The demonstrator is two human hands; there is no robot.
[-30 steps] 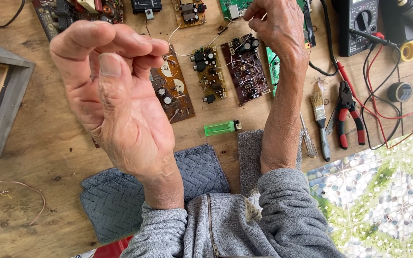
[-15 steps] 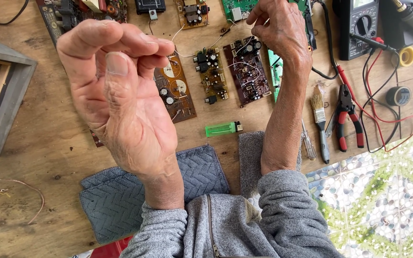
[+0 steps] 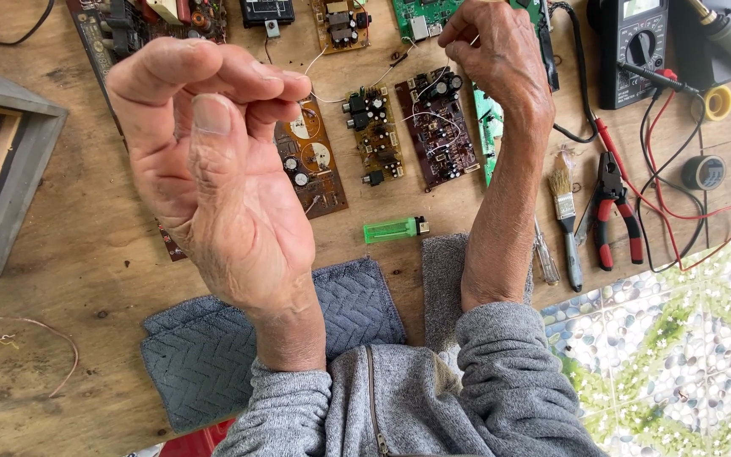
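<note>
Both hands raised over surface (image 3: 61, 254) of boards: left hand (image 3: 213, 186) curled, fingertips pinched on thin wire (image 3: 319, 95), right hand (image 3: 501, 59) pinching its far end, pulled taut between them, apparently to straighten it.

We have our left hand (image 3: 213, 169) raised close before us, above the boards at the left of the table (image 3: 61, 245); our right hand (image 3: 501, 59) is farther off, over the boards at the far edge. A thin wire (image 3: 344, 89) runs between the two hands. Between our forearms lie two circuit boards (image 3: 408, 131) side by side, and nearer to us a lighter (image 3: 395, 228). Nearest of all, under our arms, lies a folded cloth (image 3: 357, 305). Right of the right forearm lie a brush (image 3: 566, 211), then pliers (image 3: 615, 211). Behind those sits a meter (image 3: 636, 51). A wooden box (image 3: 2, 169) stands at the far left.
</note>
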